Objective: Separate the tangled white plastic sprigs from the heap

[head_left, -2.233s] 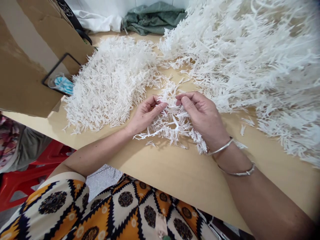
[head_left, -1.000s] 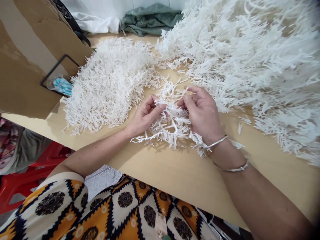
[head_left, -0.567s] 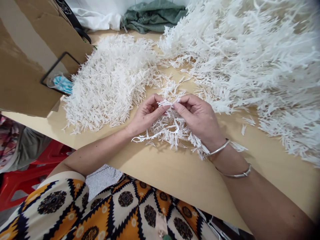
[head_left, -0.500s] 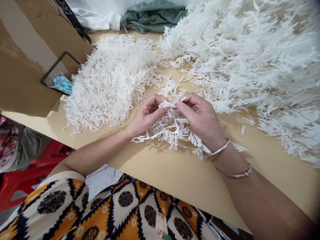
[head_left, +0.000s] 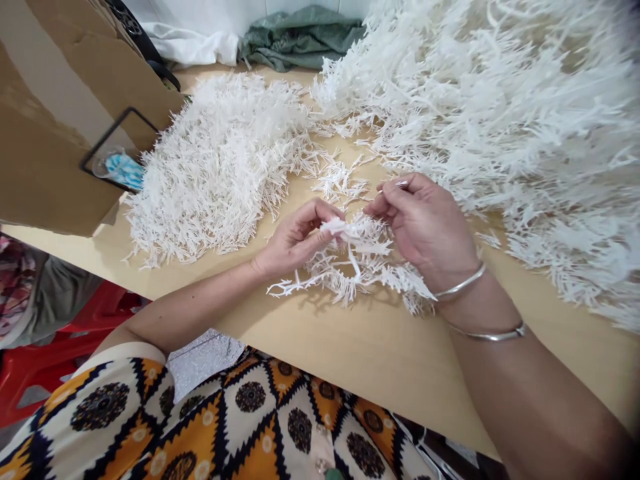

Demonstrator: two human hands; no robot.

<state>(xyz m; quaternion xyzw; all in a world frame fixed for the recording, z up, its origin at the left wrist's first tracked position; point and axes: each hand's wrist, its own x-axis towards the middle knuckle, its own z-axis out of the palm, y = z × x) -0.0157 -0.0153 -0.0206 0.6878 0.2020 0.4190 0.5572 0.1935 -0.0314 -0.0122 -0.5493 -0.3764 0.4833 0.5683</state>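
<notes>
My left hand (head_left: 300, 240) pinches a white plastic branch (head_left: 357, 263) with many thin, twig-like tips, between thumb and forefinger. The branch spreads to the right and down over the table, its bare curved stem reaching toward my left wrist. Just right of the branch, my right hand (head_left: 420, 223) is raised with its fingers curled together. A small pale sliver shows at its thumb and fingertips, too little to name. Two silver bangles (head_left: 463, 283) circle the right wrist. Behind the hands lies a small cluster of loose white sprigs (head_left: 340, 180).
A heap of short white sprigs (head_left: 220, 160) lies at the left, and a larger pile of white branches (head_left: 480, 107) fills the right. A cardboard box (head_left: 65, 133) stands far left, beside a clear cup (head_left: 117, 167) holding something blue and white. Green cloth (head_left: 300, 37) lies at the back.
My right hand has pulled away from the left, moving right and slightly up. The left hand keeps its pinch on the branch, which has shifted slightly.
</notes>
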